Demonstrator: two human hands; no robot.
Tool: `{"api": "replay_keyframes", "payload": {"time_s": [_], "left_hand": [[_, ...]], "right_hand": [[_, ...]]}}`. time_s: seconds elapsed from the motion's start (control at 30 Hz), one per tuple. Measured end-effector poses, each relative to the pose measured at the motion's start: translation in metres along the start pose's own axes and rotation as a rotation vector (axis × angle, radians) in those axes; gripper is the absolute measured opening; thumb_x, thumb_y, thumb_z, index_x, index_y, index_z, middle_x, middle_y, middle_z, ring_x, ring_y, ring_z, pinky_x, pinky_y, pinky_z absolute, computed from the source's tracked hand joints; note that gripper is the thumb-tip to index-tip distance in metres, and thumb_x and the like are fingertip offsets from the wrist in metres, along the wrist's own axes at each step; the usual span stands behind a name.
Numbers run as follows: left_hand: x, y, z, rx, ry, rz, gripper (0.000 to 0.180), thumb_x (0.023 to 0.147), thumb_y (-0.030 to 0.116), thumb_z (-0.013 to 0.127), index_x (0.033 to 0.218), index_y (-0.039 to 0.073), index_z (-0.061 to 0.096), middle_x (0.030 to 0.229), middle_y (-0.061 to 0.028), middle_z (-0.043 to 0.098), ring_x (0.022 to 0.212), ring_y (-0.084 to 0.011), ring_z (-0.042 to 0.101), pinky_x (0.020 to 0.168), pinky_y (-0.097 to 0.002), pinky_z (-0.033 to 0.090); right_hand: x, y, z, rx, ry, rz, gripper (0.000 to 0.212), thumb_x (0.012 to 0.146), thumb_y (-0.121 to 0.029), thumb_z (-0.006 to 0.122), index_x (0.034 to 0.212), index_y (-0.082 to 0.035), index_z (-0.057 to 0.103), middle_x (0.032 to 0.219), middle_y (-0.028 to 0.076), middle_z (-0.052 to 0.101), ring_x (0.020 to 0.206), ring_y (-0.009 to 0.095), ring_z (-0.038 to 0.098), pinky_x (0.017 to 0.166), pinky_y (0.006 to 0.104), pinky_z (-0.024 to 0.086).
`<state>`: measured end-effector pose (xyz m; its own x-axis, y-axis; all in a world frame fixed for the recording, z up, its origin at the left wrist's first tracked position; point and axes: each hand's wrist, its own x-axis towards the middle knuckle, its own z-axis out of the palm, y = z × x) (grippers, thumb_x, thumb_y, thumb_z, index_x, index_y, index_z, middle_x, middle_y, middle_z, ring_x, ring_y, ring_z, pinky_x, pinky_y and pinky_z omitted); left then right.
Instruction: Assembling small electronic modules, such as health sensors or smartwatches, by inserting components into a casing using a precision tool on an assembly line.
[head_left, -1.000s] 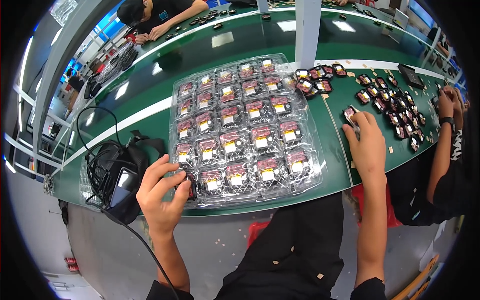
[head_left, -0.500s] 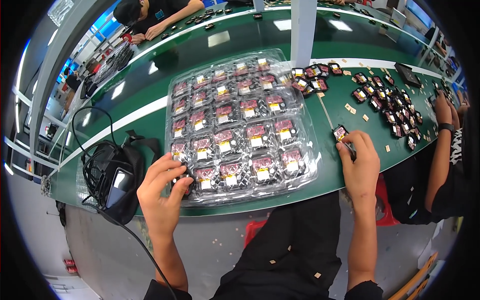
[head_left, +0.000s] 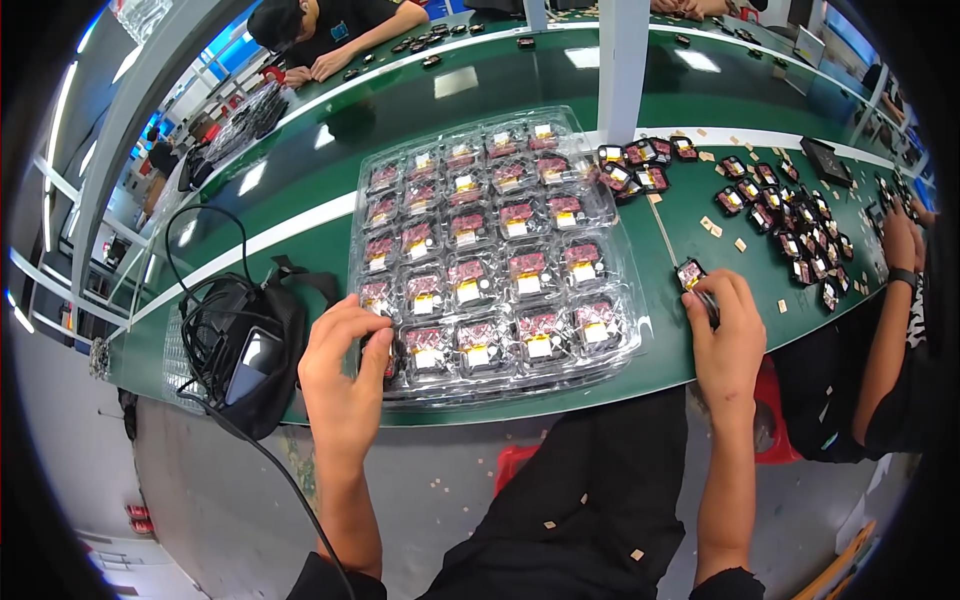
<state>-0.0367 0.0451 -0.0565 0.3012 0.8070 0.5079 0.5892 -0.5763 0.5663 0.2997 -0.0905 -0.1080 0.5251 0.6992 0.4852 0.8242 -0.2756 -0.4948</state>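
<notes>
The green bench [head_left: 665, 340] sweeps across the whole frame, giving everything a flat place to lie. At its centre sits the clear tray [head_left: 625, 270], its moulded pockets keeping the dark units in rows and apart, labels up. The black bag [head_left: 285, 320], piled with cables, is beside the tray at centre left, out of the way of the pockets.

The loose pile [head_left: 790, 225] lies right of centre toward the upper right, probably to suit a right-handed reach. Lower left, the left hand [head_left: 345, 370] has thumb and fingers curled around the corner unit [head_left: 389, 362] in its pocket, perhaps steadying it; I can't tell whether they're clamped. Right of centre, the right hand [head_left: 728, 340] is closed on the held unit [head_left: 690, 272], pinched by the sides so its face shows, just above or on the bench. Little tan chips [head_left: 740, 244] lie scattered beyond it.
</notes>
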Motion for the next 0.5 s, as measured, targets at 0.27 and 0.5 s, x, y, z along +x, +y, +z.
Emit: {"api": "replay_keyframes", "payload": {"time_s": [0.27,0.5], "left_hand": [[-0.002,0.012,0.0,0.042,0.003,-0.056,0.009,0.094,0.001,0.066,0.099,-0.005,0.069,0.112,-0.0163,0.07,0.121,-0.034,0.064,0.103,-0.0416,0.046],[-0.034,0.034,0.008,-0.11,0.31,0.217,0.011,0.094,0.007,0.07,0.099,-0.003,0.069,0.107,-0.0187,0.069,0.107,-0.0369,0.069,0.097,-0.048,0.054]], "right_hand": [[-0.003,0.001,0.0,0.007,0.018,0.014,0.016,0.089,-0.014,0.076,0.1,-0.007,0.066,0.113,0.008,0.067,0.077,0.029,0.072,0.065,0.038,0.056],[-0.014,0.003,-0.011,0.385,0.115,-0.064,0.037,0.072,-0.003,0.089,0.103,-0.001,0.069,0.115,0.016,0.071,0.083,0.021,0.069,0.058,0.028,0.05]]}}
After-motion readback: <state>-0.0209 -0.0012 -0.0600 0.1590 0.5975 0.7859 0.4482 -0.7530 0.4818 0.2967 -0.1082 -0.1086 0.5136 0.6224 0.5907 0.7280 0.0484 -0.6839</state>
